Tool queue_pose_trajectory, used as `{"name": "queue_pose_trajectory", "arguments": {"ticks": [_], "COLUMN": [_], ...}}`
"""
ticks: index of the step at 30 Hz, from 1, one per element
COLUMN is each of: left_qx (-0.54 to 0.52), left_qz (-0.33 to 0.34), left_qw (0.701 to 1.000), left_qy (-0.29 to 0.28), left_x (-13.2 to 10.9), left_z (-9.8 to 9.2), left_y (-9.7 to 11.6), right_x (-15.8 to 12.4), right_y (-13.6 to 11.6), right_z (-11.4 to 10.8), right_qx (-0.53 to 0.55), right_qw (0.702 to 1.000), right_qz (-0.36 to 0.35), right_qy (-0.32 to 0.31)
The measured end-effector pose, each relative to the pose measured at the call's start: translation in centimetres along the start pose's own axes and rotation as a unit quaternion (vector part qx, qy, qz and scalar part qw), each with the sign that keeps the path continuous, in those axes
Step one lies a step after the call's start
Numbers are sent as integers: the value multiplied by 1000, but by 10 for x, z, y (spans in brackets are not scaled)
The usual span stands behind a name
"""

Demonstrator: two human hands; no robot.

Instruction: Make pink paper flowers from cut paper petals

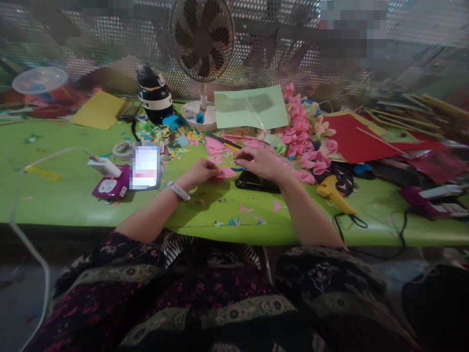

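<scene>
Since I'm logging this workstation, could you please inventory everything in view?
Table: 1, green, centre
Fan: 1, brownish, back
Bottle: 1, black, back
Phone: 1, white screen, left
Tape roll: 1, white, left
Boxes: 2, purple, left and right
Glue gun: 1, yellow, right
Sheets: several, multicoloured, back
Petals: many, mostly pink, right
Scraps: many, multicoloured, centre
Sticks: several, yellowish, right
Tub: 1, translucent, left
Tool: 1, black, centre
Paper piece: 1, pink, centre
Left hand: 1, bare, centre
Right hand: 1, bare, centre

Pink paper piece (228, 172), matt; glossy smooth tabletop (203, 218), six o'clock; plastic-looking yellow glue gun (335, 194), three o'clock.
</scene>
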State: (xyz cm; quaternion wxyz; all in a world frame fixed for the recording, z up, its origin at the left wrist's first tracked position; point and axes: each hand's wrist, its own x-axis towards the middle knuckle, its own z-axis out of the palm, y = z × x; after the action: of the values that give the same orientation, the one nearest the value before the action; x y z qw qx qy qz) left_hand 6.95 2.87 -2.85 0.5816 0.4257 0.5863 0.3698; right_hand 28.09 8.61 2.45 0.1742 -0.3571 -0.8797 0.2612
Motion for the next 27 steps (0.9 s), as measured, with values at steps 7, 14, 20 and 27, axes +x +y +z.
{"name": "queue_pose_trajectory", "arguments": {"ticks": [7, 14, 20, 27], "left_qx": [37, 27, 41, 30], "left_qz": [22, -12, -31, -56], "left_qw": [999, 992, 989, 992], "left_qy": [-11, -120, -141, -105], "left_x": [7, 14, 17, 17], "left_z": [22, 21, 22, 29], "left_y": [-10, -7, -1, 3], "right_x": [-1, 6, 13, 19], "right_y": [-5, 3, 10, 17], "right_z": [-2, 7, 18, 33], "right_qx": [-13, 3, 1, -44], "right_qw": [1000, 1000, 999, 997], "right_qz": [-1, -23, 9, 48], "right_qy": [-3, 2, 46, 48]}}
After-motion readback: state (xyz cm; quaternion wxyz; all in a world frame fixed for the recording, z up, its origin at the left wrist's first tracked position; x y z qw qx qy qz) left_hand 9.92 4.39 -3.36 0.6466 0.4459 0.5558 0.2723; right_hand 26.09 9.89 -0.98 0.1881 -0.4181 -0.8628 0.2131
